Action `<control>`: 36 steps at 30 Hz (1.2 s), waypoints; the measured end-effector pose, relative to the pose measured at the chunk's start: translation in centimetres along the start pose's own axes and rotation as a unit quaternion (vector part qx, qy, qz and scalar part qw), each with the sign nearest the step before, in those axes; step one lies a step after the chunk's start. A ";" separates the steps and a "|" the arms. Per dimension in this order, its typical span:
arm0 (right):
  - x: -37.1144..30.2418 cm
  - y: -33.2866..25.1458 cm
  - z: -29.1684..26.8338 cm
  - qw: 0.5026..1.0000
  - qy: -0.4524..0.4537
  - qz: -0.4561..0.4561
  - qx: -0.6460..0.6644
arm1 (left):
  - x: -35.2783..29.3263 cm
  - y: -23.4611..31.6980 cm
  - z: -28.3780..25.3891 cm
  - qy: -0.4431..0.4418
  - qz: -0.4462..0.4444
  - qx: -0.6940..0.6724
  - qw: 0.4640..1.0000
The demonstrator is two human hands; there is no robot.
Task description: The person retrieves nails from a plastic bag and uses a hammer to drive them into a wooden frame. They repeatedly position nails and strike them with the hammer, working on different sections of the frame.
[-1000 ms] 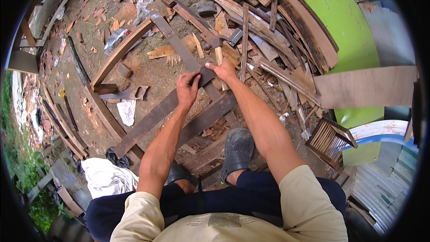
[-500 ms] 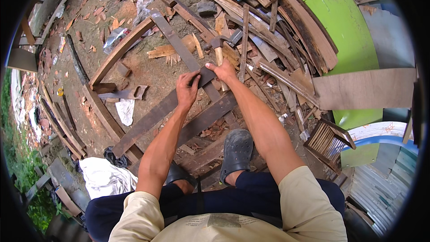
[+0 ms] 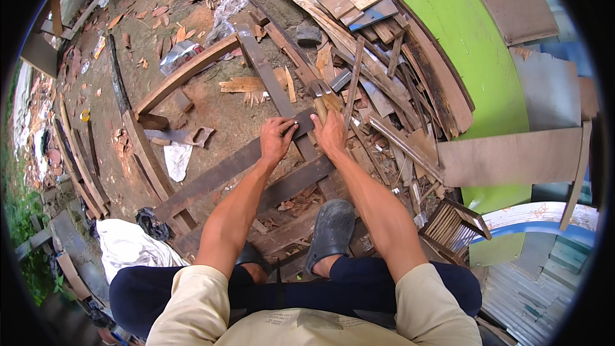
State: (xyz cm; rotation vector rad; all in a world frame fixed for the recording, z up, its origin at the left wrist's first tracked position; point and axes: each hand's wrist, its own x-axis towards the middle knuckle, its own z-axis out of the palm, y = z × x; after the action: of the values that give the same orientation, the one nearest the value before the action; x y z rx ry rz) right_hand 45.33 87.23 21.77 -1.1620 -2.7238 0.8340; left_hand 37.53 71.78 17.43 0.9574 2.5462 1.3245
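A dark wooden board lies slantwise across a long crosspiece. On the board near its upper end rests my left hand, its thumb and fingertips pinched together; whatever they hold is too small to make out. Just to the right, my right hand is closed round the wooden handle of a hammer, whose metal head points away from me. The right thumb reaches toward the board's end. Nearer to me, a second dark board crosses the same piece, partly behind my left forearm.
A handsaw lies left of the boards beside a white cloth scrap. Scrap wood is piled at the right, before a green panel. A slatted wooden piece and a white cloth lie near my legs.
My right hand has shifted its grip on the hammer, and the hammer's head now looks foreshortened. My left hand stays pinched on the board. The whole view has shifted slightly.
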 end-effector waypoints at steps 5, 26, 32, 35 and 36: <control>-5.6 -3.1 -3.7 0.988 -0.036 0.052 0.144 | 0.0 0.7 -0.7 0.018 0.017 0.001 1.000; -10.7 -5.0 -4.4 0.995 -0.046 0.059 0.062 | -0.2 0.6 -0.2 0.036 0.025 0.017 0.999; -11.0 -5.3 -4.2 0.996 0.030 0.019 0.081 | -0.3 0.9 -0.2 0.044 0.024 0.024 0.998; -10.7 -4.7 -4.3 0.996 -0.029 0.060 0.058 | -0.2 1.0 -0.1 0.043 0.030 0.030 0.998; -10.6 -4.5 -4.4 0.993 -0.064 0.087 0.049 | -0.2 1.0 -0.1 0.042 0.033 0.031 0.998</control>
State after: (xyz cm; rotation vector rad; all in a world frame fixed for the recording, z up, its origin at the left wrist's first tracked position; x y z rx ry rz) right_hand 51.10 79.35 29.34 -1.3855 -2.6721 1.0878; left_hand 38.12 72.03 18.20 1.0264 2.6555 1.3380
